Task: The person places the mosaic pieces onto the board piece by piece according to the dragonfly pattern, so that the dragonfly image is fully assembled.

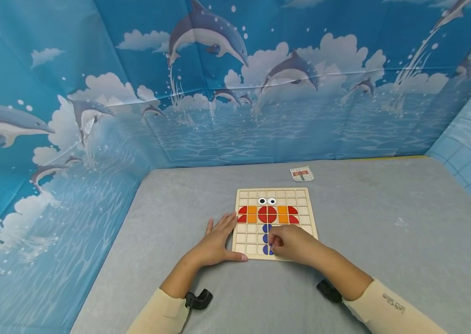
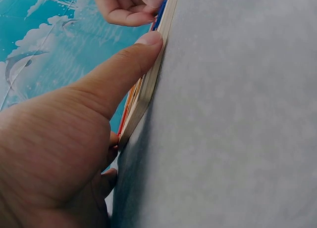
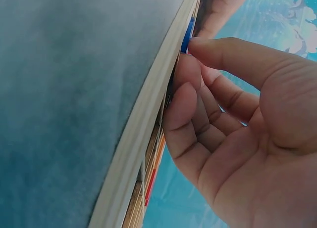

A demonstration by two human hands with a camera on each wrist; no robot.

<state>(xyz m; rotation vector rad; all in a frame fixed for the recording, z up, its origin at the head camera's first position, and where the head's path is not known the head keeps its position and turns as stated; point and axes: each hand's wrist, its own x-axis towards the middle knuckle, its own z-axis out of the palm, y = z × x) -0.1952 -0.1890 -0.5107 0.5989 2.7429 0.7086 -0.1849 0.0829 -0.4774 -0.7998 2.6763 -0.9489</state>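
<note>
A square wooden grid board [image 1: 241, 238] lies on the table with coloured pieces set in its cells. The left hand [image 1: 215, 243] is spread at its lower left, fingers along the left side and thumb on the near edge. At the lower middle, the right hand [image 1: 291, 241] pinches a blue rounded piece [image 3: 187, 36] between thumb and index finger, low in its cell. Other blue pieces [image 1: 265, 238] form a column, partly hidden by the right fingers. Higher up sit a red circle of quarter pieces [image 1: 262, 214], orange squares [image 1: 283, 214], red end pieces [image 1: 242, 211] and two eye pieces [image 1: 262, 201].
Behind the board, toward its right, lies a small card [image 1: 301, 174] printed with a similar grid pattern. The grey table [image 1: 385, 222] extends to both sides. A dolphin-print curtain [image 1: 218, 130] borders its back and left. Black bands [image 1: 199, 299] circle both wrists.
</note>
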